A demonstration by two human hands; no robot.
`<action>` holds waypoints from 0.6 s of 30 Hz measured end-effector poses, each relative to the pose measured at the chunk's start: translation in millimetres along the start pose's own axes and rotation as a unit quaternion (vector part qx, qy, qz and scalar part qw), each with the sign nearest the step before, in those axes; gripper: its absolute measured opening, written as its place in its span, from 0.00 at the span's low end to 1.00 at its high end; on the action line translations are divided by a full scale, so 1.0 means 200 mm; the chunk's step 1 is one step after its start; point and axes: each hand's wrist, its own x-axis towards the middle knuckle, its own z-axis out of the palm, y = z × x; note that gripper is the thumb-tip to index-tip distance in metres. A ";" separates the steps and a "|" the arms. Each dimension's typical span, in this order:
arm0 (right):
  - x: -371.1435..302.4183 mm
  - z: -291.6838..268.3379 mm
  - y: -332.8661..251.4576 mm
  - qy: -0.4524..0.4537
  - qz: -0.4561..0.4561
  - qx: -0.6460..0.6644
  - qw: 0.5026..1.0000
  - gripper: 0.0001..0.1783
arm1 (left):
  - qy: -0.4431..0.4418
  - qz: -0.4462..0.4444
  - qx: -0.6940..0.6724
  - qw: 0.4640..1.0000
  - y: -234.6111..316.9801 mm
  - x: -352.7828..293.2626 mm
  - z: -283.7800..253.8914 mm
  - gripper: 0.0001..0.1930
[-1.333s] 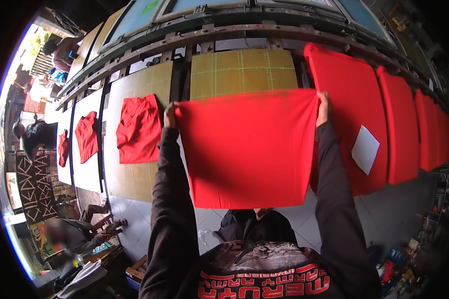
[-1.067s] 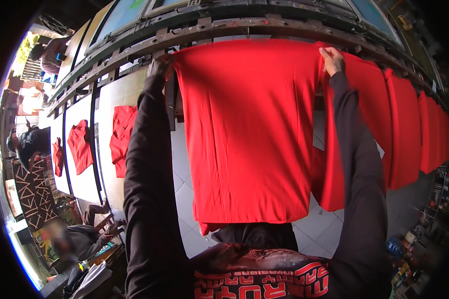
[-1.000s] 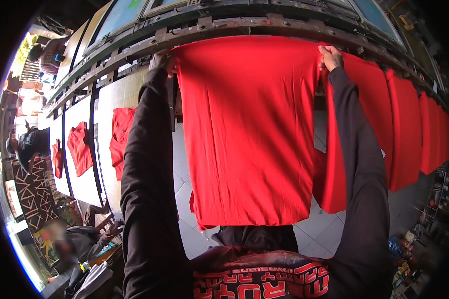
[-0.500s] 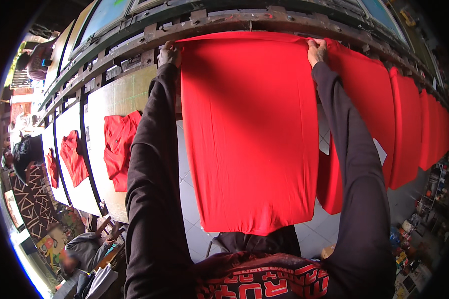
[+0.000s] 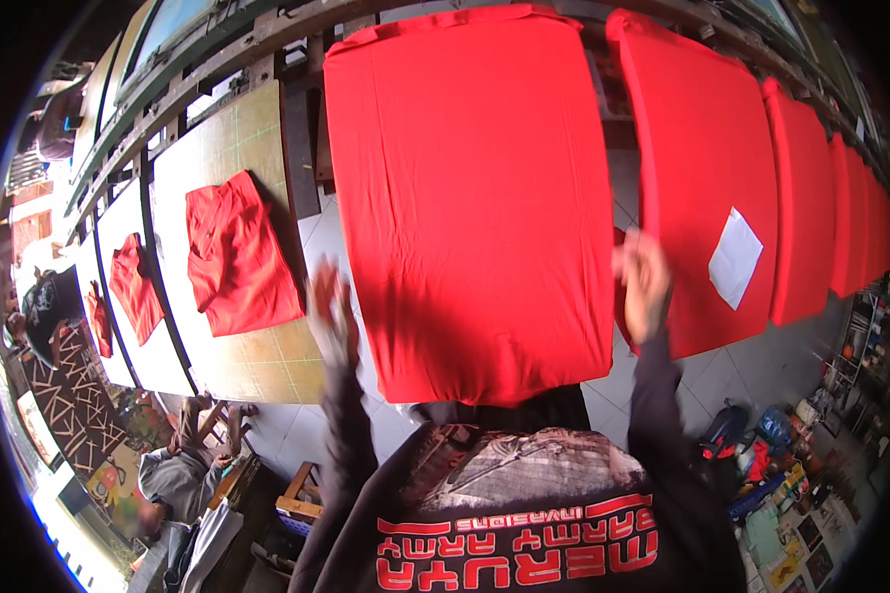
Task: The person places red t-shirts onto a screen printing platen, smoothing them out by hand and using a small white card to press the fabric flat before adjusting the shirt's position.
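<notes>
Head view
Red shirt: a smooth, flat red cloth (image 5: pixel 470 198) pulled over a rectangular printing board, its top hem at the far rail, its lower edge hanging just above the person's chest.
Left grip: left hand (image 5: pixel 331 321) blurred, fingers spread apart, just beside the cloth's lower left edge; it clasps nothing, and whether it touches the cloth cannot be told.
Right grip: right hand (image 5: pixel 646 287) open, fingers loosely apart, against the cloth's right edge, clamped on nothing.
Neighbour on the right: another red shirt (image 5: pixel 707 178) on its board, bearing a white paper square (image 5: pixel 735 257).
Counter: a pale gridded counter (image 5: pixel 222 158) to the left carries a crumpled red shirt (image 5: pixel 237 257), unstretched and creased.
</notes>
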 end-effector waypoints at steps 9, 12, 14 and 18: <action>-0.83 -0.11 0.59 0.046 0.412 0.425 0.804 0.24 | -0.051 -0.223 -0.068 0.971 -0.20 -0.89 -0.01 0.31; -0.69 -0.12 0.67 -0.032 0.270 0.558 0.784 0.29 | -0.036 -0.130 -0.049 0.990 -0.36 -0.87 -0.08 0.30; -0.64 -0.12 0.69 0.020 0.168 0.475 0.864 0.30 | 0.040 -0.159 -0.258 0.952 -0.46 -0.82 -0.20 0.31; -0.76 -0.16 0.70 0.152 0.217 0.426 0.865 0.32 | 0.162 -0.169 -0.322 0.917 -0.41 -0.79 -0.25 0.30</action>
